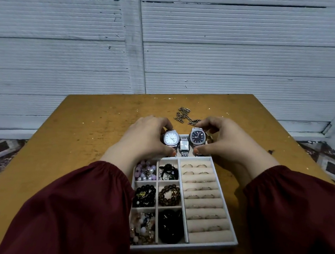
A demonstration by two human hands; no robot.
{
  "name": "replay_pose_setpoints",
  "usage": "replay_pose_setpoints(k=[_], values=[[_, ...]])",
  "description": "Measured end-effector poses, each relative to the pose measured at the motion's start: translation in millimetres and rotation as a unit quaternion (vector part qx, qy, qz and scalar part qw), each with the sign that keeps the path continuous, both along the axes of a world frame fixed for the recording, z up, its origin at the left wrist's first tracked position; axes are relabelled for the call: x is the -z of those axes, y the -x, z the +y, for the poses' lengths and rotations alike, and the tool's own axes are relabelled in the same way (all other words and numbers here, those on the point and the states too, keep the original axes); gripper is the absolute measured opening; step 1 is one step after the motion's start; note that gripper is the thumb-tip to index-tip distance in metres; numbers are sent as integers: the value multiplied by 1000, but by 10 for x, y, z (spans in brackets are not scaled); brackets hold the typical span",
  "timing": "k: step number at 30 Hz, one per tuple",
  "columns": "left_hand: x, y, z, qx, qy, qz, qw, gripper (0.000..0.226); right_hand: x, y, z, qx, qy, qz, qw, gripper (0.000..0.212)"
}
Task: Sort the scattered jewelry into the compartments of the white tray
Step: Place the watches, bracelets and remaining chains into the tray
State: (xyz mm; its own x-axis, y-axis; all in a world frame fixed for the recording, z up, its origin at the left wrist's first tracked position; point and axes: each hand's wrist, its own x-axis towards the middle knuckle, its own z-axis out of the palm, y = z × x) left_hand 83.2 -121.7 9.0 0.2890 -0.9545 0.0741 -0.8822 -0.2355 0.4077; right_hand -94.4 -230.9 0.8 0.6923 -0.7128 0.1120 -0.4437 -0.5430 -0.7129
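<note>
Head view: our left hand (146,137) pinches the white-dial watch (170,138) and our right hand (223,142) pinches the dark-dial watch (197,137). Both sit in the far compartment of the white tray (190,246), dials facing us, straps running near-far. Loose chain (184,116) lies just beyond on the table (100,118), nearer the right hand; no clear axis.

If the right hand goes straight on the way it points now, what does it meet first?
Probably the silver chain on the table, just beyond the right hand, which grips the dark-faced watch; depth is unclear from one view.
</note>
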Motion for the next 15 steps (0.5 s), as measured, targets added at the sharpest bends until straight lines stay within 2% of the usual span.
replay_pose_setpoints(k=[5, 10, 15], values=[[-13, -1, -11, 7, -8, -4, 1000, 58, -21, -7, -21, -6, 9, 17, 1000, 52], [-26, 1, 4, 7, -12, 11, 1000, 54, -22, 17, -14, -9, -46, 8, 999, 52], [-50, 0, 14, 11, -7, 12, 1000, 41, -3, 14, -43, 6, -80, -30, 996, 37]])
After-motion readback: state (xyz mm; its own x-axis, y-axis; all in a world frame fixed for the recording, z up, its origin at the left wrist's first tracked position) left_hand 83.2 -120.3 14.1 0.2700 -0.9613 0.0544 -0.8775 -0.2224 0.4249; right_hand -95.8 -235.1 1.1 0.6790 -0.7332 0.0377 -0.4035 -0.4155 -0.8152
